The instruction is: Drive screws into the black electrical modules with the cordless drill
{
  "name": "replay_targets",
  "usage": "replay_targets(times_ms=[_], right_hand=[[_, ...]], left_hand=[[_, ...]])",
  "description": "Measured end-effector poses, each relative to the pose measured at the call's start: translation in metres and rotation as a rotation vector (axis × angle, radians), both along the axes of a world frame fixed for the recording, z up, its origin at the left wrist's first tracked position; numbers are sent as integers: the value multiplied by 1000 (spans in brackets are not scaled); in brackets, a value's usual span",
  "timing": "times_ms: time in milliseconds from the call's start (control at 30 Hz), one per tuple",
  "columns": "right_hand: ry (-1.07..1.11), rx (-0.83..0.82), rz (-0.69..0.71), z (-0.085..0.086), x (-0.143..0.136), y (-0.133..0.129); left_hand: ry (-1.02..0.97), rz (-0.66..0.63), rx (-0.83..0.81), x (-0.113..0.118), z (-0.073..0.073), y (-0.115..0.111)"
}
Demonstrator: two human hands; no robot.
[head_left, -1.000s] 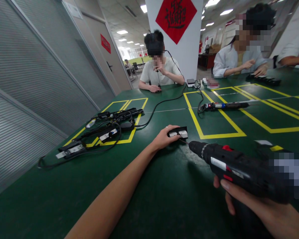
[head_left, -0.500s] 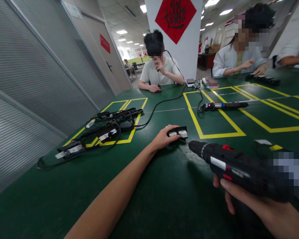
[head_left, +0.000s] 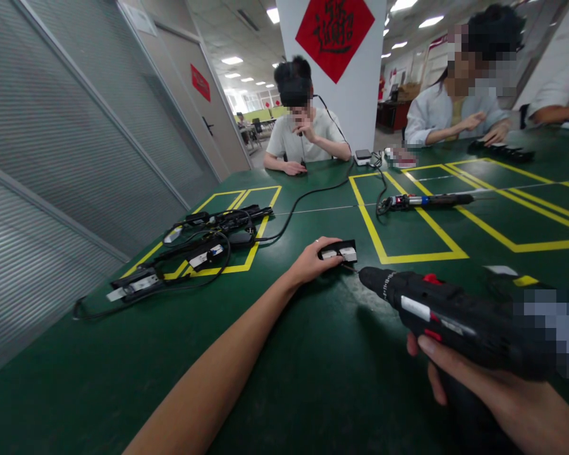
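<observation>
Two hands full: left hand pinches block, right hand grips drill; drill's long axis runs forward-left, bit near block.

The drill is black and red, the tabletop green with yellow outlines.

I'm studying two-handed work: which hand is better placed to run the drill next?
Probably the right hand: it grips the black drill, whose bit points toward the small black-and-white part. The left hand holds that part, so it seems better suited to steadying it.
</observation>
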State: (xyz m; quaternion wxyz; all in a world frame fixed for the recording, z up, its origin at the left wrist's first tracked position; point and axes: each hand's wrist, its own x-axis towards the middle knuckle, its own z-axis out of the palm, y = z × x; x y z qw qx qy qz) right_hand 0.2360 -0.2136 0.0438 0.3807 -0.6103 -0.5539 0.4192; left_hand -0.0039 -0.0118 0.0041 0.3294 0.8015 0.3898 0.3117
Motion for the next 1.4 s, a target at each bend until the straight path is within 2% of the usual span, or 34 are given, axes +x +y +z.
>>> replay_targets(times_ms=[167, 300, 500, 633, 733, 833, 1000, 1200, 1300, 1400], right_hand=[[145, -45, -5, 3, -1, 3], [114, -75, 45, 7, 3, 3], [-31, -194, 10, 30, -1, -5], [58, -123, -11, 34, -5, -4], [86, -80, 25, 24, -4, -1], [92, -74, -7, 12, -3, 0], [-61, -64, -28, 3, 0, -4], [-263, 23, -84, 9, 7, -4], [-345, 168, -135, 15, 10, -2], [-346, 279, -94, 19, 12, 1]], left_hand=[[-2, 6, 8, 0, -1, 1], [-13, -10, 18, -1, -3, 2], [-7, -1, 1, 0, -3, 2], [-7, -3, 7, -1, -3, 3], [-8, -8, 22, -1, -4, 3], [-10, -8, 30, -1, -4, 3], [-11, 7, 20, 1, -2, 1], [-10, 8, 36, 2, 1, -3], [-7, 8, 41, 1, 1, -3], [1, 12, 59, -1, 2, -2]])
